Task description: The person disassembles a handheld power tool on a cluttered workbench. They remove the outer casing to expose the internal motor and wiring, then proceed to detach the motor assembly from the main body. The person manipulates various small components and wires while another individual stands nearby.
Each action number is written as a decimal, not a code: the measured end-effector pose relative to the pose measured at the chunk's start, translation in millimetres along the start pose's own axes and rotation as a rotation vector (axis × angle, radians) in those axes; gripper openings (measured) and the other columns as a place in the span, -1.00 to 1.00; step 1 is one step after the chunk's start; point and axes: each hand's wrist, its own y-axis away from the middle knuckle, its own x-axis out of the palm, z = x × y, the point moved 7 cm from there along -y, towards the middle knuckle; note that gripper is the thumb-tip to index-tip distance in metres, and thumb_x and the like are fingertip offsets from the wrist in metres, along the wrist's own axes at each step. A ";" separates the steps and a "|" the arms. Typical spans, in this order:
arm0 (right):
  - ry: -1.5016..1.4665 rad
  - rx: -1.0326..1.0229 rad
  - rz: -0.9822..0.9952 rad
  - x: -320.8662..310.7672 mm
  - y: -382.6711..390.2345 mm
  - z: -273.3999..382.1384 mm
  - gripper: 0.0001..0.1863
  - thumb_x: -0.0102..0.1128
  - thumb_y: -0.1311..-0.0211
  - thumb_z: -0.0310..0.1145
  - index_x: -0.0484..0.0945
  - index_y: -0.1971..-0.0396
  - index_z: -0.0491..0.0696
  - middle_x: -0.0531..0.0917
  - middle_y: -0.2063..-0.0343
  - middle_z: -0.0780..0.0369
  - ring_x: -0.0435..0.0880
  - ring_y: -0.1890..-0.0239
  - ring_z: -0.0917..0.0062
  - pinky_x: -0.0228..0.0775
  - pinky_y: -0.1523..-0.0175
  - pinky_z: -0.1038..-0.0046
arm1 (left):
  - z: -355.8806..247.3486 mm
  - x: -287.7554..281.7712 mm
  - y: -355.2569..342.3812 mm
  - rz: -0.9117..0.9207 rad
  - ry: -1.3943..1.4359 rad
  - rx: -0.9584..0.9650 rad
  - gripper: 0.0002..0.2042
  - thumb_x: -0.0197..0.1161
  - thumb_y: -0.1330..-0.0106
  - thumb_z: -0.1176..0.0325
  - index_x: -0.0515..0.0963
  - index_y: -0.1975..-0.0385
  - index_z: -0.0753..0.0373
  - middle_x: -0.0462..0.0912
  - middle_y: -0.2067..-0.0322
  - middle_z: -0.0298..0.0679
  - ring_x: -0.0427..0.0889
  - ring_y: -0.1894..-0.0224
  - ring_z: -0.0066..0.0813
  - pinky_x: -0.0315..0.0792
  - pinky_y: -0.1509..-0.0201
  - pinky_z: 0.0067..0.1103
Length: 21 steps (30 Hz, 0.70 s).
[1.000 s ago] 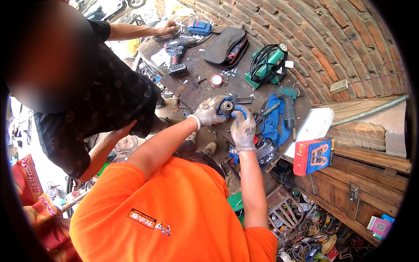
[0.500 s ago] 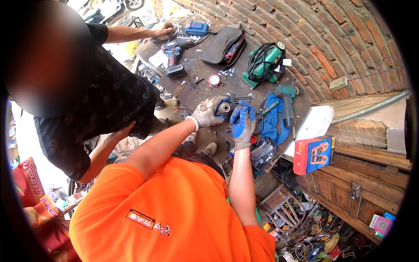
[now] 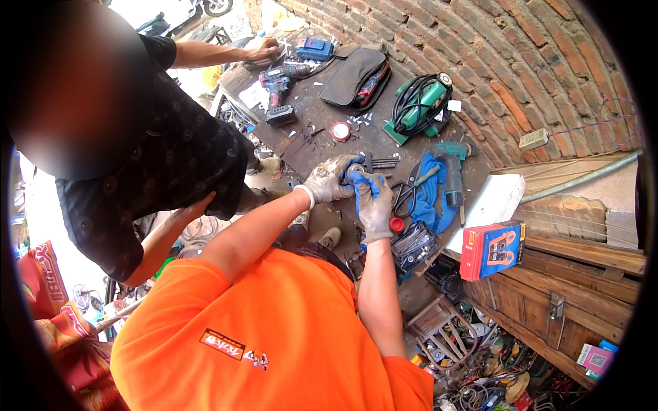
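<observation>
My left hand [image 3: 329,179], in a dirty grey work glove with blue on its fingers, grips a round metal part [image 3: 354,170] with a ring-shaped face. The fingers of my right hand [image 3: 374,204], gloved in grey and blue, close against the near right side of that part. What the right fingertips pinch, if anything, is hidden. Just beyond the hands, dark metal rods [image 3: 381,162] lie on the brown workbench [image 3: 301,152]. To the right are shears with a green handle [image 3: 428,175], a blue cloth [image 3: 426,198] and a teal drill [image 3: 452,168].
A green power tool [image 3: 423,106] with coiled cable, a black pouch [image 3: 355,77], a round tin [image 3: 340,131] and a cordless drill [image 3: 277,83] occupy the far bench. At left a co-worker's hand [image 3: 262,51] rests there. A red-blue box [image 3: 492,250] stands at right.
My right hand has moved left and onto the metal part; before, it was raised apart from it with bent fingers. My left hand keeps its hold. The whole view has shifted slightly.
</observation>
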 end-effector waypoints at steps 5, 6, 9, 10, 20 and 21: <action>0.324 -0.127 -0.106 4.2 0.9 7.4 -0.64 0.22 -0.33 -0.31 0.58 -0.06 -0.14 0.65 0.11 -0.03 0.68 0.15 0.12 0.50 0.02 0.19 | 2.0 0.0 0.5 -0.020 -0.002 0.001 -0.26 0.50 -0.02 0.06 0.41 -0.24 0.13 0.56 -0.12 -0.02 0.53 -0.18 0.02 0.41 -0.27 -0.27; 0.349 -0.165 -0.137 4.1 1.2 15.6 -0.59 0.21 -0.33 -0.31 0.53 -0.12 -0.14 0.64 0.08 -0.05 0.68 0.14 0.11 0.50 0.01 0.18 | 0.9 -0.5 0.4 -0.027 0.002 -0.009 -0.27 0.50 -0.02 0.06 0.41 -0.24 0.13 0.56 -0.12 -0.02 0.53 -0.18 0.02 0.41 -0.27 -0.27; 0.145 -0.043 -0.182 5.6 10.2 0.4 -0.46 0.22 -0.34 -0.36 0.38 -0.27 -0.18 0.64 0.04 -0.03 0.68 0.12 0.20 0.51 -0.03 0.25 | -3.5 -2.9 -0.6 0.013 0.002 -0.014 -0.28 0.45 -0.06 0.00 0.40 -0.23 0.12 0.55 -0.14 -0.05 0.53 -0.19 -0.01 0.40 -0.28 -0.27; 0.099 -0.015 -0.172 5.4 11.5 -1.8 -0.48 0.21 -0.35 -0.37 0.38 -0.26 -0.20 0.64 0.04 -0.01 0.68 0.12 0.26 0.51 -0.03 0.28 | -3.1 -2.8 -0.1 0.004 0.004 -0.011 -0.28 0.45 -0.06 0.00 0.40 -0.23 0.12 0.55 -0.14 -0.05 0.53 -0.19 -0.01 0.40 -0.28 -0.27; -0.425 0.049 -0.350 10.4 26.0 -5.2 -0.62 0.10 -0.49 -0.38 0.38 -0.20 -0.19 0.63 0.15 0.20 0.62 0.27 0.58 0.52 0.14 0.48 | 2.7 -1.5 -0.7 0.014 -0.006 -0.006 -0.27 0.49 -0.04 0.06 0.40 -0.25 0.10 0.55 -0.13 -0.06 0.53 -0.18 0.02 0.41 -0.27 -0.27; -0.459 0.046 -0.332 9.8 25.4 -1.9 -0.65 0.09 -0.50 -0.33 0.41 -0.15 -0.19 0.64 0.11 0.17 0.63 0.25 0.57 0.53 0.14 0.47 | 2.2 -1.7 -1.3 0.020 -0.006 -0.002 -0.27 0.50 -0.04 0.06 0.40 -0.25 0.10 0.55 -0.13 -0.06 0.53 -0.18 0.02 0.41 -0.27 -0.27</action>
